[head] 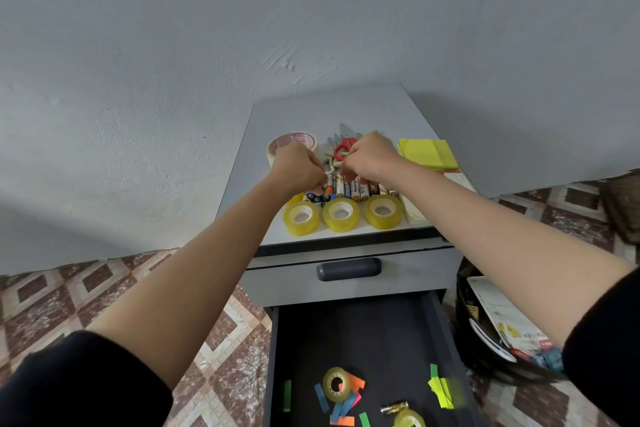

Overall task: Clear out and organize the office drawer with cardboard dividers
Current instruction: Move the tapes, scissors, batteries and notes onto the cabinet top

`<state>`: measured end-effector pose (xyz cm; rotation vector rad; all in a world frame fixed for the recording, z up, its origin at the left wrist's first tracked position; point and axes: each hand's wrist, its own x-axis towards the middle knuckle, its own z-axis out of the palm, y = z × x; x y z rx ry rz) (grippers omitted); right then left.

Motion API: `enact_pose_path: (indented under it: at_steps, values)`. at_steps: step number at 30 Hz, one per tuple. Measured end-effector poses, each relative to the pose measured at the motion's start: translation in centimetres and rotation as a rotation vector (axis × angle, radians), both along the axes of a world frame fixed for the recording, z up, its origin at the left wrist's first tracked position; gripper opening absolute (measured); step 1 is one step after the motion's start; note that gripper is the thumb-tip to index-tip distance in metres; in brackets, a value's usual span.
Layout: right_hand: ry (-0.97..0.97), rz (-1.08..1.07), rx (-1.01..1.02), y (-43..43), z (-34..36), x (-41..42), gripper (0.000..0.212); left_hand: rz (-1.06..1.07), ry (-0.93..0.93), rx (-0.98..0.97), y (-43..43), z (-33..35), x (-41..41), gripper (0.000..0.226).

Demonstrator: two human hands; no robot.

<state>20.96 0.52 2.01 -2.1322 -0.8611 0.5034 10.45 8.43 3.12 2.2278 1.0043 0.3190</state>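
On the grey cabinet top [346, 107] a row of batteries [362, 189] lies behind three clear tape rolls [341, 213]. Both hands hover over that row with curled fingers. My left hand [298, 166] pinches at the top of a battery on the left end. My right hand [372, 156] pinches a battery near the middle. Scissors with red handles [344, 149] and a white-handled pair [330, 168] lie just behind the fingers. Below, the open black drawer [363, 333] holds a small tape roll [336, 384], coloured sticky flags [441, 390] and a second roll [408, 419].
A masking tape roll [292, 146] sits at the back left of the top, yellow sticky notes [427, 152] at the right. The upper drawer with its dark handle [348, 269] is closed. A black bag with papers [495, 322] stands on the tiled floor to the right.
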Motion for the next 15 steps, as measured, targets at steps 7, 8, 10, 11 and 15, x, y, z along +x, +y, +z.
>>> enact_pose_path:
  at_steps: [7,8,10,11,15]
  values:
    - [-0.027,0.004,0.081,-3.2,1.9,-2.4,0.025,-0.008,-0.107,-0.009,-2.7,1.1,-3.3,0.011]
    - [-0.026,0.005,0.099,-3.8,2.1,-2.9,0.024,-0.007,-0.125,-0.030,-3.2,1.2,-3.8,0.009]
    - [-0.010,0.024,0.133,-5.4,2.1,-4.4,0.018,-0.008,-0.159,-0.096,-4.7,1.2,-5.2,0.007]
    - [0.016,0.040,0.142,-6.3,2.0,-5.2,0.013,-0.015,-0.183,-0.141,-5.5,1.0,-5.9,0.008]
    - [0.101,0.144,0.134,-9.7,0.0,-8.1,0.019,-0.056,-0.184,-0.255,-8.6,-1.3,-8.7,0.016]
